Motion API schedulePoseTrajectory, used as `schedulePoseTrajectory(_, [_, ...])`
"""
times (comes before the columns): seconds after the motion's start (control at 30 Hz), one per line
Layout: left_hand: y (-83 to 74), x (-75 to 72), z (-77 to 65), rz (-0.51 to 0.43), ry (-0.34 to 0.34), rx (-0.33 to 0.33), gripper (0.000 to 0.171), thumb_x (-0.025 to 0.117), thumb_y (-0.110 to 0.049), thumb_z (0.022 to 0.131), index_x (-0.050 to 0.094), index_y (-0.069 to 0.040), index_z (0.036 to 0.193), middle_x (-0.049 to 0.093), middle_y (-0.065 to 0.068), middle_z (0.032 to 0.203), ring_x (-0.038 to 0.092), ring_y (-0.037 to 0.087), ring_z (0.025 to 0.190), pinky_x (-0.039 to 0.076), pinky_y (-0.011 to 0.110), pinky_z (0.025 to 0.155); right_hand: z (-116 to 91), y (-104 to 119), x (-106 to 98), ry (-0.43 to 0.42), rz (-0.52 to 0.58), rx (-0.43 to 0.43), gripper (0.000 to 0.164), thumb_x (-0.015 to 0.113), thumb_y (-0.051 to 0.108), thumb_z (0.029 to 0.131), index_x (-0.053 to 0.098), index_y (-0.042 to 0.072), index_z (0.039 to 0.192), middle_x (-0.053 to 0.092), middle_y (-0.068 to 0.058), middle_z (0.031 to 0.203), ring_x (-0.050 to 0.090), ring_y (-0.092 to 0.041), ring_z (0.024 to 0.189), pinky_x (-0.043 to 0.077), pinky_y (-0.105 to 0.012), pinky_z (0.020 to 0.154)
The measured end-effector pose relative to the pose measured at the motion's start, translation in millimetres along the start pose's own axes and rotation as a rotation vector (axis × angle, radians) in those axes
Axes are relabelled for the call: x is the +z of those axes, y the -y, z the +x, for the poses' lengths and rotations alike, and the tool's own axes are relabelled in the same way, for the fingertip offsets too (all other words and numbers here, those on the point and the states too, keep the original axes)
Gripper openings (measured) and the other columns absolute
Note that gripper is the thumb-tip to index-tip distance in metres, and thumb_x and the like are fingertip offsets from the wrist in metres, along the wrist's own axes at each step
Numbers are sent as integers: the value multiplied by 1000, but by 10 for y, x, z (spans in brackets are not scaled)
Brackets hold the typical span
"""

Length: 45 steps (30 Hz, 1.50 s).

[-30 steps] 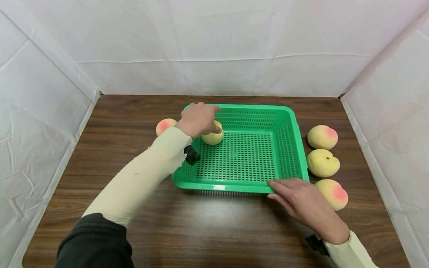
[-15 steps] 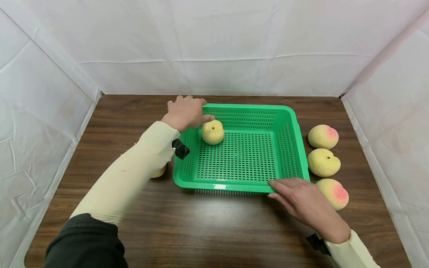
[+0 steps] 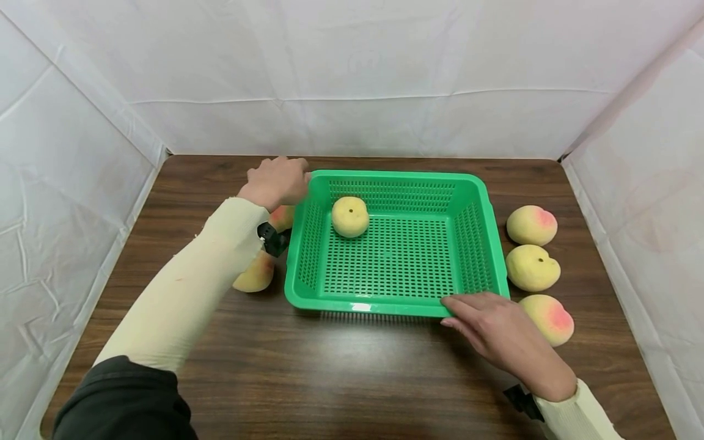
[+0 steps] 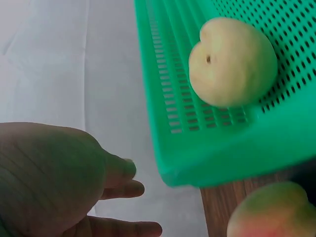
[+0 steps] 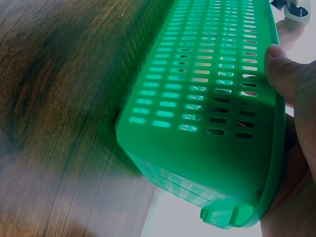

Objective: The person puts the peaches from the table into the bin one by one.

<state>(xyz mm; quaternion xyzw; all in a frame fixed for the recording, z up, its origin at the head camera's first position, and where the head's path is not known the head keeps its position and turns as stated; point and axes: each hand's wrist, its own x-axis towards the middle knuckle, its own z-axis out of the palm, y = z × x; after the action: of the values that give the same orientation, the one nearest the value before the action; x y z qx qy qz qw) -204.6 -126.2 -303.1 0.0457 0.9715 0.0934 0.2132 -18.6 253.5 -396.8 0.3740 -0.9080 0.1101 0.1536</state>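
The right hand (image 3: 489, 327) pinches a slotted plastic basket (image 3: 396, 307) — the left hand (image 3: 277, 182), loose-fingered, hovers near a rounded, blushed peach (image 3: 282, 218).

Rows of slots pattern the rectangular green plastic basket (image 3: 324, 302); several round pale-yellow peaches (image 3: 531, 225) blush pink; dark-brown grain streaks the wooden tabletop (image 3: 330, 379).

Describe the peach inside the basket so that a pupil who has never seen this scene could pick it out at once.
On the dark wood-grain table sits a rectangular green perforated basket. Inside, near the far left corner in the head view, lies a yellow peach with a small dark spot. It alone is in the basket; the other visible peaches lie outside, left and right.
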Motion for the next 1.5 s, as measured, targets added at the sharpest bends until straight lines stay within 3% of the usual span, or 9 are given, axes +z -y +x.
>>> schedulePoseTrajectory(0.23, [204, 15, 31, -28, 45, -18, 52, 41, -28, 111, 39, -11, 160, 47, 21, 159, 56, 47, 132, 48, 63, 106, -8, 11, -7, -3, -3, 0, 56, 32, 52, 112, 73, 14, 113, 77, 5, 103, 74, -19, 88, 60, -40, 74])
schedulePoseTrajectory(0.57, [367, 85, 105, -38, 83, -21, 59, 46, -27, 110, 31, -8, 163, 39, 24, 164, 44, 50, 145, 46, 62, 110, -25, 18, 0, -5, -2, 4, 55, 33, 52, 112, 73, 14, 112, 76, 5, 102, 74, -18, 89, 59, -39, 74])
schedulePoseTrajectory(0.77, [417, 174, 184, -43, 109, -28, 65, 52, -30, 108, 28, -7, 165, 38, 26, 164, 46, 51, 143, 45, 62, 112, -27, 13, 12, 2, -12, 7, 58, 31, 54, 112, 73, 14, 112, 76, 5, 102, 74, -18, 89, 60, -39, 74])
schedulePoseTrajectory(0.97, [439, 256, 238, -46, 114, -13, 62, 52, -29, 108, 32, -7, 163, 41, 25, 162, 49, 49, 141, 46, 61, 110, -32, 10, 22, 5, -14, 9, 58, 31, 54, 112, 73, 15, 112, 76, 5, 102, 74, -19, 88, 59, -39, 74])
schedulePoseTrajectory(1.27, [449, 392, 292, -83, 165, 18, 56, 45, -25, 109, 36, -14, 163, 39, 21, 165, 42, 48, 148, 42, 64, 113, -40, 8, 21, 1, -11, 9, 59, 31, 54, 112, 73, 14, 111, 76, 5, 101, 74, -19, 88, 60, -39, 74])
schedulePoseTrajectory(1.4, [477, 431, 303, -74, 176, 15, 58, 46, -20, 107, 34, -16, 164, 42, 22, 163, 50, 44, 138, 48, 56, 101, -38, 4, 29, 4, -10, 7, 58, 30, 54, 111, 73, 15, 112, 77, 5, 102, 74, -19, 89, 60, -39, 74])
schedulePoseTrajectory(1.5, [499, 453, 313, -67, 179, 7, 61, 49, -16, 104, 35, -17, 163, 46, 23, 159, 55, 39, 122, 43, 50, 87, -33, 2, 34, 5, -7, 6, 58, 31, 54, 112, 73, 15, 112, 77, 5, 102, 74, -19, 89, 60, -39, 74])
